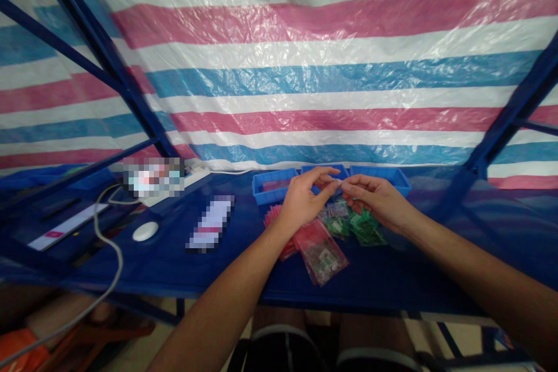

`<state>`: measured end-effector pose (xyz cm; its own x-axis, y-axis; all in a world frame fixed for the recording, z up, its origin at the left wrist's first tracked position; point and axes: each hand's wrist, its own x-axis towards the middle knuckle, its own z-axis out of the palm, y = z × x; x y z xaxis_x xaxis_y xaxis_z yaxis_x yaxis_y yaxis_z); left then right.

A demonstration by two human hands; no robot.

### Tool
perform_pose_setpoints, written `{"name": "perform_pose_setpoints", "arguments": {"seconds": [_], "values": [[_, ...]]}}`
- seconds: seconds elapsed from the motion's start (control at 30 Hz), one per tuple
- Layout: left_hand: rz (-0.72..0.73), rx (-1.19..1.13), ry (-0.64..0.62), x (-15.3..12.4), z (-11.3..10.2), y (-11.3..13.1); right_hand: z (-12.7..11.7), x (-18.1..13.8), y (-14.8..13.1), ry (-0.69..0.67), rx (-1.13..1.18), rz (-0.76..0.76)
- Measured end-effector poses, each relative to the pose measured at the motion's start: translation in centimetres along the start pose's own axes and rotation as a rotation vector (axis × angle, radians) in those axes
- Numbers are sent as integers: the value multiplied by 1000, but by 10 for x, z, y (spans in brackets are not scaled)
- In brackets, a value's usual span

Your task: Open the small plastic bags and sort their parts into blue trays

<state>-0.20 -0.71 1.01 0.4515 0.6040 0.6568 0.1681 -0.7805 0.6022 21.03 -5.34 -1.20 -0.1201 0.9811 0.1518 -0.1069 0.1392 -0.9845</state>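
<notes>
Between the left hand (307, 195) and right hand (375, 196) sits one tiny pale item (340, 183), pinched by the right; whether the left grips too, I cannot tell. Just below lie pink bags (325, 250) and green packets (367, 229), overlapping past counting; beyond the grip, three blue bins (275, 196).

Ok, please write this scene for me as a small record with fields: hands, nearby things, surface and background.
left hand: thumb and fingers brought close to the right hand
between fingers: something tiny, too small to identify
below hands: red packets, green items
beyond hands: three blue bins
further left: white oval object
surface: blue table
background: striped sheet
</notes>
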Motion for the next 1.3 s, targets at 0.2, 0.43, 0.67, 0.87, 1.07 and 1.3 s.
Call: {"name": "perform_pose_setpoints", "arguments": {"seconds": [0.2, 0.43, 0.67, 0.87, 1.07, 1.3], "values": [[-8, -35, 4, 0, 2, 0, 2, 0, -2, -12, 1, -3], [302, 220, -10, 0, -1, -1, -1, 3, -1, 11, 225, 87], [380, 268, -29, 1, 1, -12, 1, 1, -3, -53, 289, 176], [398, 232, -23, 2, 0, -9, 2, 0, -5, -65, 267, 160], [308, 209, 4, 3, -1, -4, 6, -2, -8, -13, 68, -9], [193, 174, 38, -1, 0, 0, 6, -1, -6, -16, -130, -125]]}}
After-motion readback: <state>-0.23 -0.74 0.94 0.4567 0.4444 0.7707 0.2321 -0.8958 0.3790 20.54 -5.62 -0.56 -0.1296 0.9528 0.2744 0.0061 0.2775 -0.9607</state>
